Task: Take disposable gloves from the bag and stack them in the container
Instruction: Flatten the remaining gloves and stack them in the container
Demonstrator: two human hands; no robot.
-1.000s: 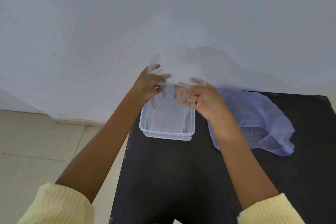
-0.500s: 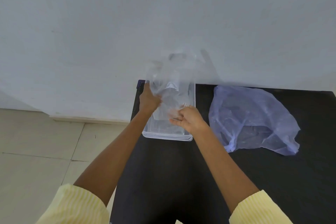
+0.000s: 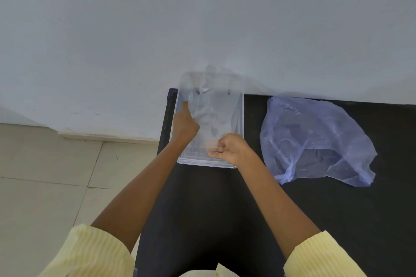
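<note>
Glove (image 3: 213,108): thin clear film, centre frame, draped over container (image 3: 240,141). Likely weightless, limp, clingy; take by cuff edges. Left hand (image 3: 184,127) pinches left edge; right hand (image 3: 229,149) curled on near edge. Bag (image 3: 315,139) right, apart.

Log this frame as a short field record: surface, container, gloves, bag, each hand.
surface: black table against a pale wall
container: clear plastic container at the table's far left corner
gloves: thin clear gloves inside it, blurred, count unclear
bag: crumpled bluish bag right of the container, apart from it
left hand: on the gloves at the container's left side
right hand: fingers curled at the near end, grip unclear
</note>
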